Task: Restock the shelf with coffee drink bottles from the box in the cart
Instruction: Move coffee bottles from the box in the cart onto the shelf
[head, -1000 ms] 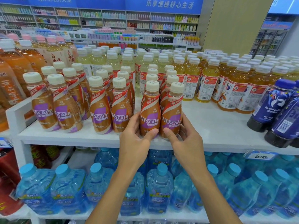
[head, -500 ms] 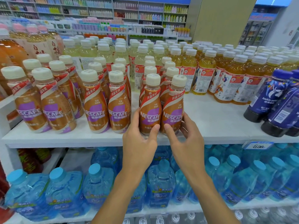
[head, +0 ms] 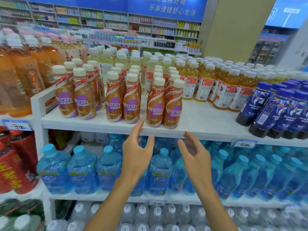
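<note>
My left fingers (head: 140, 126) are loosely straight and spread, holding nothing; my right fingers (head: 189, 136) are relaxed and apart, also empty; the left hand (head: 136, 155) and right hand (head: 195, 160) hover with palms turned toward each other, just below the front edge of the white shelf (head: 100, 125), gripping no bottle; the coffee drink bottles (head: 155, 105) stand upright on that shelf in paired rows, the nearest two side by side just above my hands; yellow tea bottles (head: 205, 84) fill the shelf behind and to the right; dark blue bottles (head: 283, 112) stand at the far right; blue water jugs (head: 81, 167) line the shelf beneath; a price tag (head: 245, 144) hangs on the shelf edge.
</note>
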Tool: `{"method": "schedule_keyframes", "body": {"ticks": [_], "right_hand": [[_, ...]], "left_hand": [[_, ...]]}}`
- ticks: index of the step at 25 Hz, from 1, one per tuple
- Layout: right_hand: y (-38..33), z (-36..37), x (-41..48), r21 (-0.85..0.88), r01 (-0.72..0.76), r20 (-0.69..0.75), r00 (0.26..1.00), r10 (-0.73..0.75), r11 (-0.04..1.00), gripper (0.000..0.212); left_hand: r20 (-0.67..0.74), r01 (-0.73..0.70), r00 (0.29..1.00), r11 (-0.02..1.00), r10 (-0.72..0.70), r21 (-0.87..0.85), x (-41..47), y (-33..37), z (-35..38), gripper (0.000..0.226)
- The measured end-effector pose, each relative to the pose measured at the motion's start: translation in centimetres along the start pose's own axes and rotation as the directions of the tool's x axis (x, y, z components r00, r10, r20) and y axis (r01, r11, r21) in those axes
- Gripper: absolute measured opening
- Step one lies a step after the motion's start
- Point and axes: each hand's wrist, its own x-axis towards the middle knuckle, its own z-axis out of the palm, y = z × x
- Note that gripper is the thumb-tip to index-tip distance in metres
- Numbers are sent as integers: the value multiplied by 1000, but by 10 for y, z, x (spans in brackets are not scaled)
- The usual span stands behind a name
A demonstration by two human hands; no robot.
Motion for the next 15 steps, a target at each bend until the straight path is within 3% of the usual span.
{"method": "schedule_keyframes", "body": {"ticks": [8, 15], "right_hand": [[51, -51, -135, 105, -211, 163, 968, 192, 972, 23], [86, -27, -262, 42, -398, 455, 825, 337, 917, 20]], "left_hand": [[-126, 246, 961, 969, -247, -19, -169, -27, -46, 37], [-284, 510, 821, 860, -495, -23, -339, -49, -113, 32]]}}
